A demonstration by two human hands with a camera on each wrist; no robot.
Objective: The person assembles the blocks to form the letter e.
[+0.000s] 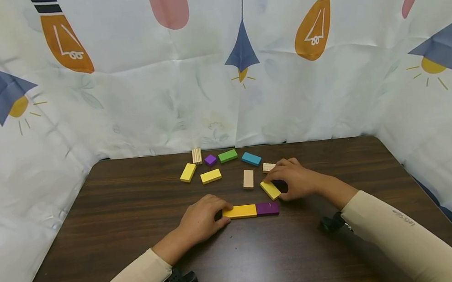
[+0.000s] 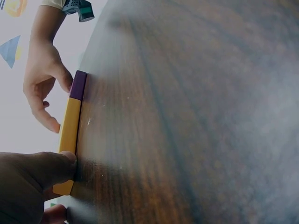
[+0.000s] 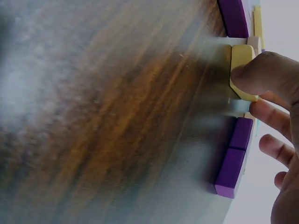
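In the head view, a yellow stretch of block (image 1: pixel 241 211) and a purple block (image 1: pixel 267 209) lie end to end in a straight row. I cannot tell whether the yellow stretch is one block or more. My left hand (image 1: pixel 205 217) pinches its left end, the thumb on the near side, as the left wrist view shows. To the right, just behind the purple block, my right hand (image 1: pixel 298 179) holds another yellow block (image 1: pixel 270 190) between thumb and fingers. It is tilted relative to the row.
Behind the row lie loose blocks: two yellow (image 1: pixel 211 176), a green (image 1: pixel 227 156), a blue (image 1: pixel 251 158), a small purple (image 1: pixel 210 160) and several plain wood ones (image 1: pixel 248 179). The right wrist view shows two purple blocks (image 3: pixel 231 165) near the right hand, hidden from the head view.
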